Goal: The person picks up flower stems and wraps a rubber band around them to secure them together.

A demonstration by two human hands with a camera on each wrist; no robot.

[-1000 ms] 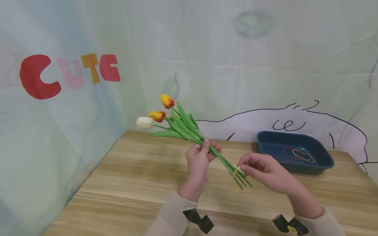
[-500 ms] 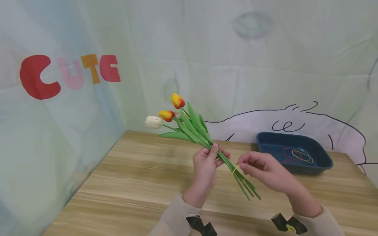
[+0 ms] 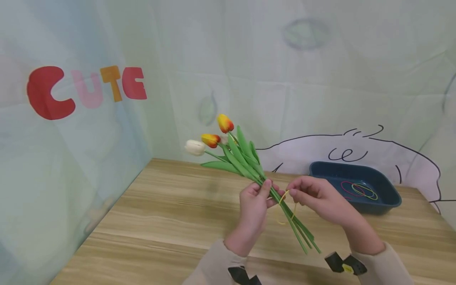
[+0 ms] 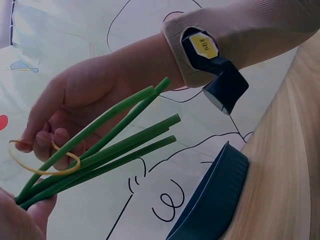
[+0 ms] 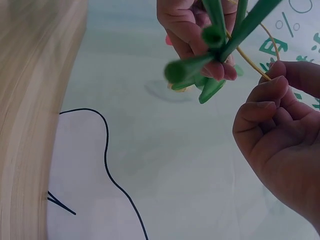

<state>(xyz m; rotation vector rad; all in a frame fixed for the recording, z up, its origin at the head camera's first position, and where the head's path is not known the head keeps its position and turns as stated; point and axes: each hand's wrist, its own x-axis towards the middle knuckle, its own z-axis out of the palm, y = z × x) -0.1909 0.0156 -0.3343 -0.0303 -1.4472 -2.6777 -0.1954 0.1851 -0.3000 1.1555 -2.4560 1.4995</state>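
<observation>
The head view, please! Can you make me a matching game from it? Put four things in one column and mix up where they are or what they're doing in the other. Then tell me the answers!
Things:
1. Left hand
2. Right hand
3. Dark blue plastic tray
4. Orange letter T

Places and doings:
a. Stands on the light wood-grain table
b. Pinches the thin yellow loop
c. Is on the pale cloth
d. Grips the long green tulip stems

Right pairs: 1-d, 2-b, 3-a, 4-c.
</observation>
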